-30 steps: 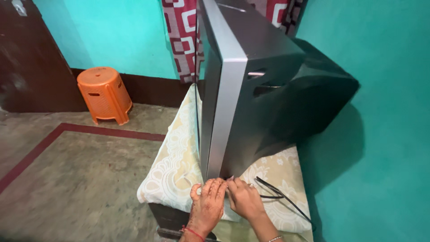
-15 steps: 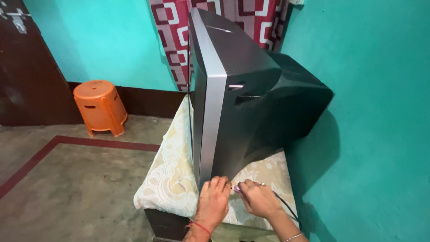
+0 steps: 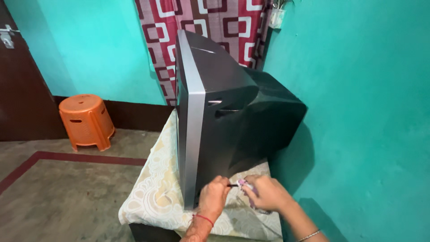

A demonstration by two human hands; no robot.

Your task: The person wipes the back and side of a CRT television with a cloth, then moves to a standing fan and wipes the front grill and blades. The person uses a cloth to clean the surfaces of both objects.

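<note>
A large grey tube television (image 3: 224, 112) with a silver front frame stands on a low table draped in a cream lace cloth (image 3: 152, 197). Both my hands are at its lower near corner. My left hand (image 3: 214, 193), a red thread at its wrist, is curled against the set's side and pinches one end of a thin dark stick-like piece (image 3: 232, 185). My right hand (image 3: 268, 193), with a bangle on its wrist, grips a small purple object (image 3: 244, 183) at the piece's other end. What the piece is cannot be told.
An orange plastic stool (image 3: 85, 118) stands on the floor at the left, next to a dark door (image 3: 18, 89). A red and white patterned curtain (image 3: 201, 27) hangs behind the television. The teal wall (image 3: 367, 112) is close on the right.
The view has pulled back and up. My right hand has lifted off the cloth and now holds the purple object up by the set's corner, and the black cable on the cloth is out of sight.
</note>
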